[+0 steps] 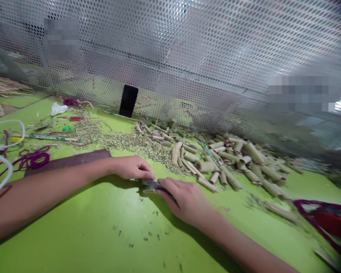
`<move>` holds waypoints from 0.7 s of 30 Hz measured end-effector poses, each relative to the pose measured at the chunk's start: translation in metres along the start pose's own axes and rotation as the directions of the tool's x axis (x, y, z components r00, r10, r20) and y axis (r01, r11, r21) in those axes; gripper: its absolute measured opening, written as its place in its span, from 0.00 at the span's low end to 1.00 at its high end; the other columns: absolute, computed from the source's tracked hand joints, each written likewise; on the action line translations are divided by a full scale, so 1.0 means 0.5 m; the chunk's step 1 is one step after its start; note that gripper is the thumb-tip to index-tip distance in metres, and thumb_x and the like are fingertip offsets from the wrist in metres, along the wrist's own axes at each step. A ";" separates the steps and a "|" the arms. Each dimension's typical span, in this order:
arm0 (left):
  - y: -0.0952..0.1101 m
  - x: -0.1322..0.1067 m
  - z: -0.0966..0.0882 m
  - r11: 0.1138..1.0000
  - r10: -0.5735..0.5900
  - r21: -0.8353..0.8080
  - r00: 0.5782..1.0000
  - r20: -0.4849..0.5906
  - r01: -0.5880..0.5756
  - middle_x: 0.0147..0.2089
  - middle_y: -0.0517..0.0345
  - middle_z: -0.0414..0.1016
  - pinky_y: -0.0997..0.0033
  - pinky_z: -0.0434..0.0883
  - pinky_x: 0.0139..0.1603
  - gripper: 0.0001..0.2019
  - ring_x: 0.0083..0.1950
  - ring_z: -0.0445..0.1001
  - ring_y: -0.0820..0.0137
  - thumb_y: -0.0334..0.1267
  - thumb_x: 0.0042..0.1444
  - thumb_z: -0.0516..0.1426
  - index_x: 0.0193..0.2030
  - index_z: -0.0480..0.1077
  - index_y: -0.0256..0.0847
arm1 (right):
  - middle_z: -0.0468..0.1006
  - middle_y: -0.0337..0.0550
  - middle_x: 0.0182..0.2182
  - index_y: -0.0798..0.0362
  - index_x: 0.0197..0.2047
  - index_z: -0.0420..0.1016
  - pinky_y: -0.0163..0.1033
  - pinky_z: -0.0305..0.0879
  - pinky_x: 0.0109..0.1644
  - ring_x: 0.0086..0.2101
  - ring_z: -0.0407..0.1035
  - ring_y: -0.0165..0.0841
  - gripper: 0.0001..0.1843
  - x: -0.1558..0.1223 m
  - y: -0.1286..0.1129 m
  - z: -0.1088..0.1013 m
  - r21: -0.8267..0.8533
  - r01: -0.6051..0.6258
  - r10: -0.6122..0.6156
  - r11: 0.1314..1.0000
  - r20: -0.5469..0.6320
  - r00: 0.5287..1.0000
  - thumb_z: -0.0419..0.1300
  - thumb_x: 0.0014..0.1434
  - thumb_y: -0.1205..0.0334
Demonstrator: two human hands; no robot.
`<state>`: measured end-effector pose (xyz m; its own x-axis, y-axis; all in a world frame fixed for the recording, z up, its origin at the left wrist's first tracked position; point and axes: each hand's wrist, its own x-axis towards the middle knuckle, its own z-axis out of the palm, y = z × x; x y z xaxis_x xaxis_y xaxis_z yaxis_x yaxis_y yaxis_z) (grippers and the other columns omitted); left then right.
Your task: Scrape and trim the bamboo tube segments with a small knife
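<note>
My left hand (132, 167) rests on the green table (82, 231), fingers curled down and pinched on a small bamboo piece (147, 190) that is mostly hidden under them. My right hand (184, 199) lies just right of it, closed around a dark knife blade (156, 185) whose tip points left and meets the left fingertips. A heap of short bamboo tubes (230, 159) spreads behind and to the right of both hands. Thin bamboo shavings (130, 142) lie behind the left hand.
A black phone (128, 101) leans against the perforated metal screen (187, 57) at the back. Purple cord (31, 159), a white cable (2, 151) and a brown board (68, 161) lie at left. Red and purple cord (329, 220) sits at right.
</note>
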<state>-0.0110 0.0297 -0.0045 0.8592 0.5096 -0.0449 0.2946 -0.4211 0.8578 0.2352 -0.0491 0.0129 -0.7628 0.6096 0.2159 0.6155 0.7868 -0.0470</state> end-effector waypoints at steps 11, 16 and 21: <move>-0.002 0.001 0.002 0.999 0.013 0.029 1.000 -0.006 -0.013 0.29 0.59 0.67 0.69 0.60 0.34 0.22 0.32 0.64 0.70 0.53 0.68 0.54 0.29 0.68 0.39 | 0.79 0.40 0.28 0.53 0.43 0.73 0.36 0.52 0.28 0.24 0.70 0.31 0.19 -0.001 -0.004 0.001 -0.015 -0.014 0.013 1.000 -0.019 1.000 0.44 0.79 0.57; -0.003 0.001 0.001 0.999 0.027 0.029 1.000 -0.015 -0.026 0.29 0.58 0.68 0.69 0.61 0.34 0.22 0.32 0.65 0.70 0.52 0.68 0.54 0.29 0.69 0.39 | 0.78 0.40 0.28 0.53 0.42 0.73 0.36 0.52 0.28 0.24 0.69 0.30 0.19 0.000 -0.006 -0.002 0.015 -0.038 0.038 0.999 0.005 0.999 0.45 0.79 0.57; 0.001 0.000 -0.002 0.999 0.036 0.031 0.999 0.004 -0.037 0.29 0.57 0.69 0.68 0.62 0.35 0.21 0.32 0.65 0.69 0.51 0.69 0.53 0.30 0.69 0.39 | 0.79 0.40 0.28 0.53 0.41 0.72 0.35 0.54 0.27 0.24 0.70 0.30 0.16 0.003 0.001 -0.005 0.088 -0.070 0.065 0.994 0.062 0.996 0.48 0.78 0.58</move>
<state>-0.0113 0.0301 -0.0035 0.8711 0.4908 -0.0157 0.2758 -0.4625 0.8427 0.2348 -0.0479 0.0155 -0.7323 0.6639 0.1514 0.6473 0.7477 -0.1480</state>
